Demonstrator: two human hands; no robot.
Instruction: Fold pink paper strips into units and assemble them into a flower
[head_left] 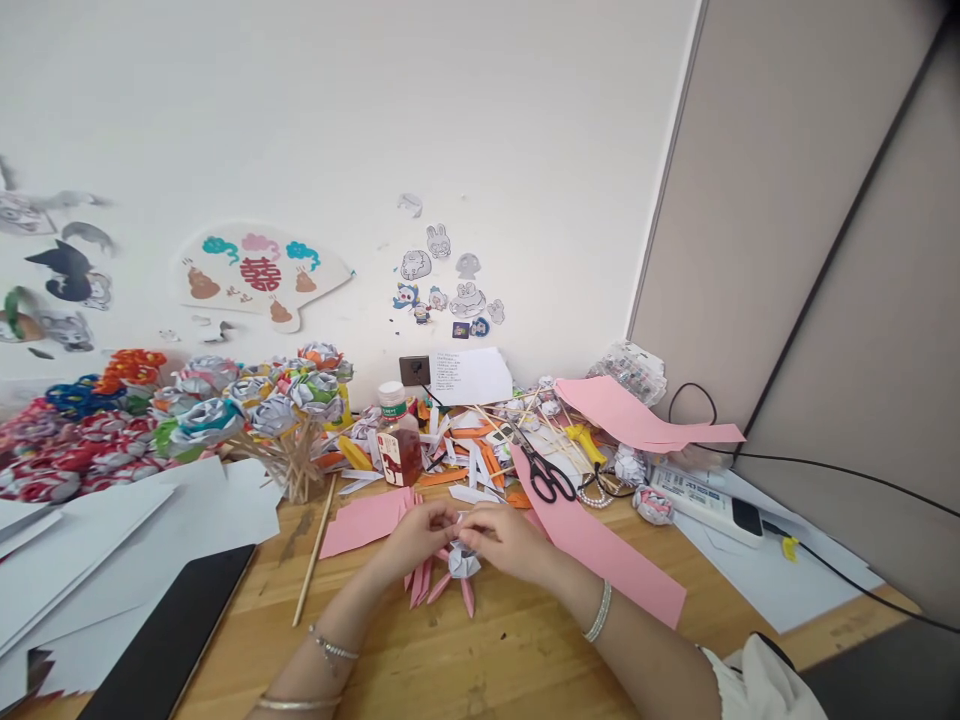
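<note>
My left hand [417,536] and my right hand [504,540] meet over the wooden table [450,660], fingers pinched together on a small folded paper flower [459,566]. The flower has a grey-white printed centre and narrow pink petals pointing down toward me. Both hands are closed on its top part. A flat pink paper sheet [367,520] lies just left of my left hand. A long pink strip [600,550] runs along the right of my right hand. A wooden stick [315,550] lies to the left.
A bunch of paper roses on sticks [247,410] stands at the back left. A small bottle [397,440], black scissors [546,472], paper scraps and skewers crowd the back. White sheets [112,540] and a dark tablet [180,625] lie left; a white device [705,500] with cables sits right.
</note>
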